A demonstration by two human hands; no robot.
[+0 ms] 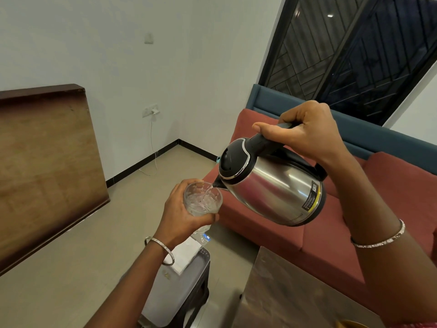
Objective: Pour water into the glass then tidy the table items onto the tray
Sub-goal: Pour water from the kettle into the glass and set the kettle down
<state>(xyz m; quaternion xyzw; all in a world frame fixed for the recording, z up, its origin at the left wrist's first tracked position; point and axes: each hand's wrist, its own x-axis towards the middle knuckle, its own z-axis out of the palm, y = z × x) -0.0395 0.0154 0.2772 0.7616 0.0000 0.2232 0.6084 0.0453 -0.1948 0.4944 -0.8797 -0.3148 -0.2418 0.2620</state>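
Note:
My left hand (181, 213) grips a clear cut glass (203, 198) in mid-air, fingers wrapped round its side. My right hand (305, 131) holds the black handle of a steel electric kettle (272, 185), tilted down to the left with its spout at the glass rim. A thin stream of water runs into the glass, which holds some water. Below the hands a grey tray (175, 294) sits on a dark stool, with a white folded paper (184, 256) and a clear plastic bottle (203, 235) on it, partly hidden by my left arm.
A marbled brown table (295, 297) fills the lower right. A red and blue sofa (390, 185) stands behind the kettle. A wooden board (47, 162) leans at the left. Tiled floor lies between them, and a charger cable (153, 147) hangs from a wall socket.

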